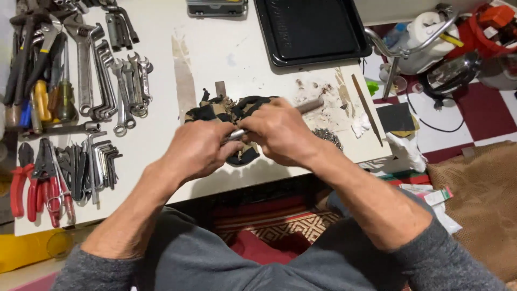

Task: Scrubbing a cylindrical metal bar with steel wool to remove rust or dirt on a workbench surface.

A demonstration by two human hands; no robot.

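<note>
White worktable (215,54) lined with wrenches (116,81) — both hands pinch a slim grey metal rod (304,106); left hand (199,148) should steady, right hand (280,132) guide — over the black-and-tan cloth (237,110).

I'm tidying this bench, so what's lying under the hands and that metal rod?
A black and tan cloth lies on the white table, under the left hand, right hand and metal rod; its middle is covered.
</note>
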